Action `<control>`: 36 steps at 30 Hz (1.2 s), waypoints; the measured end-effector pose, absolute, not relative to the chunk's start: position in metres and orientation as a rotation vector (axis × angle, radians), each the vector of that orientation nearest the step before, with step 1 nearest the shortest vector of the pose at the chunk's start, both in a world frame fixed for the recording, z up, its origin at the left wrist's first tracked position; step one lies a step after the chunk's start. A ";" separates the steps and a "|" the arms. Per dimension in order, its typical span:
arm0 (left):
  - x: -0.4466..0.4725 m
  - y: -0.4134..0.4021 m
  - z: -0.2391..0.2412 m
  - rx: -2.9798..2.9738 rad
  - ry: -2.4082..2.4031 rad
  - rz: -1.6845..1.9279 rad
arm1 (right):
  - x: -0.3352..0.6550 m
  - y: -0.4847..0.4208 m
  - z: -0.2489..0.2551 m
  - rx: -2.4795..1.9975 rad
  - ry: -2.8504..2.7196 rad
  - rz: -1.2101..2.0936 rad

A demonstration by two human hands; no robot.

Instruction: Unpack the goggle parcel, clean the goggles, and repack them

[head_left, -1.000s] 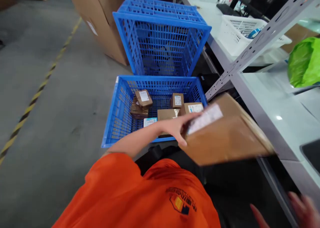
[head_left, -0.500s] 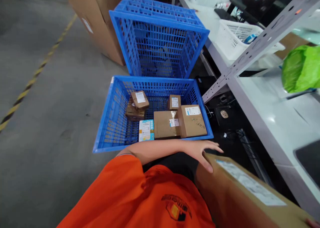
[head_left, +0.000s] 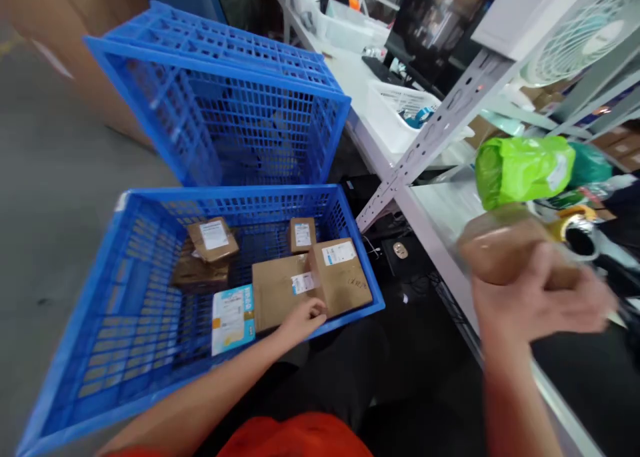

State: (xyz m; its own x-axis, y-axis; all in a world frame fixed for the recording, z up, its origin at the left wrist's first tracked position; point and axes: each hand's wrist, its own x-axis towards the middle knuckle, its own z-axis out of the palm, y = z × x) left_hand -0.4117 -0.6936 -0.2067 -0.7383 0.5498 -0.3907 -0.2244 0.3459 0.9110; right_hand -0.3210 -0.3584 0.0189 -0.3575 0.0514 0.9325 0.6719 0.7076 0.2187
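Observation:
My left hand (head_left: 303,319) is over the near rim of the blue crate (head_left: 103,383), in front of a brown cardboard box (head_left: 277,280). Its fingers are loosely curled, thumb a little apart, with nothing seen between them. On the right, my right hand (head_left: 543,300), blurred by motion, grips a small brown cardboard box (head_left: 500,243) above the white table. Inside the crate, a taller labelled box (head_left: 345,283), a small box (head_left: 302,235), a blue-and-white carton (head_left: 233,319) and a labelled parcel (head_left: 214,239) on a brown taped package (head_left: 200,270) lie together.
Behind the crate, another blue crate (head_left: 220,70) stands on its side. A perforated white post (head_left: 425,143) rises at the table edge (head_left: 440,217). Lime-green plastic packaging (head_left: 523,170), a tape roll (head_left: 580,233), a white basket (head_left: 395,120) and a fan (head_left: 595,37) are to the right.
The large cardboard box beside my body is out of view. My right hand now shows with a small box. My left hand has left the large box for the crate's near rim. The view has swung right.

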 end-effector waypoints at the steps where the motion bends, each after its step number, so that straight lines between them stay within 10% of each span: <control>1: -0.413 -0.690 -0.213 0.283 1.923 1.451 | -0.335 -0.360 0.013 -0.539 -1.890 -0.772; 22: -0.463 -0.570 -0.223 0.495 1.996 1.321 | -0.392 -0.381 -0.011 -0.376 -2.025 -0.720; 36: -0.480 -0.629 -0.200 0.409 2.266 1.281 | -0.414 -0.328 -0.026 -0.427 -2.440 -0.385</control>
State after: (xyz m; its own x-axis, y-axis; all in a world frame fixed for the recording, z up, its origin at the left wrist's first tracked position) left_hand -0.4803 -0.6294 -0.2004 -0.8291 0.4863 -0.2757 0.0143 0.5115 0.8592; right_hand -0.4145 -0.3279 -0.0264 -0.7528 0.2085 0.6243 0.3906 0.9049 0.1688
